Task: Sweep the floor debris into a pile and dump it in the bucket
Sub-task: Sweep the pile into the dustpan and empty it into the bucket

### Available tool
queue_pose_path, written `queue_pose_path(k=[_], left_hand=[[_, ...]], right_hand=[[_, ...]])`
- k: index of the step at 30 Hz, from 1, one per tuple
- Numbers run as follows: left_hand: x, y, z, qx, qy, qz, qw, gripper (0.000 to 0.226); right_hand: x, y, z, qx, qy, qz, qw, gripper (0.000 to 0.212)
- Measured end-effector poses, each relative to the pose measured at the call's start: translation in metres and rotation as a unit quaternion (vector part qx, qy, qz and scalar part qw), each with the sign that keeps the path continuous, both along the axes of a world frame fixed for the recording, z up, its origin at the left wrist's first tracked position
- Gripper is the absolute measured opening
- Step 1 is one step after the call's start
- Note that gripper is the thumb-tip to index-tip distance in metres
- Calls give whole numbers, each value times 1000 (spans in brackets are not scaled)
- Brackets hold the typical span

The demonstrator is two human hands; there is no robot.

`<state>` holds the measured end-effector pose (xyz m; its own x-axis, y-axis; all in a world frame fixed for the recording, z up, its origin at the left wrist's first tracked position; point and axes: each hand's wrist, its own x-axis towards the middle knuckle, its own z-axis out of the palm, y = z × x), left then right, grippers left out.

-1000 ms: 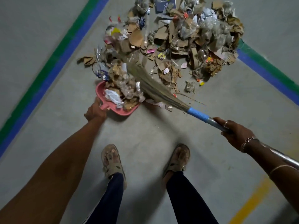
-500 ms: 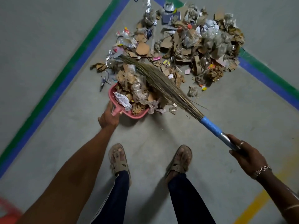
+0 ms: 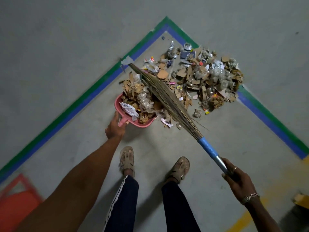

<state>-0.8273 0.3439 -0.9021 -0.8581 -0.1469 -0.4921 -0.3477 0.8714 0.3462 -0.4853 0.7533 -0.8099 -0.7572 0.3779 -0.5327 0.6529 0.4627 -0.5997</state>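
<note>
Left hand (image 3: 115,127): your fingers are wrapped around the handle of the pink dustpan (image 3: 117,102), grasping it. The pan sits low at the floor (image 3: 66,47), mouth facing away from you, and is heaped with cardboard scraps, crumpled plastic and white paper.

Right hand (image 3: 237,180): clenched around the metal shaft of the broom (image 3: 168,101), just behind its blue sleeve. The bristles run diagonally up and to the left, lying across the right side of the pan's load, with the tip reaching past the pan towards the tape.

Debris pile (image 3: 209,77): most of it lies on the floor to the right of the broom, inside the corner of green-and-blue tape (image 3: 93,96). A few scraps lie loose just beside the pan's right edge.

Lower left: blurred red object (image 3: 15,201), cannot tell what it is.
</note>
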Motion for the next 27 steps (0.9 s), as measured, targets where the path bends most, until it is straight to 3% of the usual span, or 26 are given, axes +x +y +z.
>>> queue_pose_path(k=[7, 16, 27], left_hand=[[50, -25, 92, 16, -2, 81, 997, 82], [111, -86, 188, -3, 0, 157, 988, 85], [214, -218, 266, 9, 35, 284, 958, 81]], right_hand=[[10, 0, 76, -55, 1, 10, 998, 65], [-16, -4, 151, 0, 1, 128, 992, 69], [-51, -104, 220, 22, 20, 275, 961, 68]])
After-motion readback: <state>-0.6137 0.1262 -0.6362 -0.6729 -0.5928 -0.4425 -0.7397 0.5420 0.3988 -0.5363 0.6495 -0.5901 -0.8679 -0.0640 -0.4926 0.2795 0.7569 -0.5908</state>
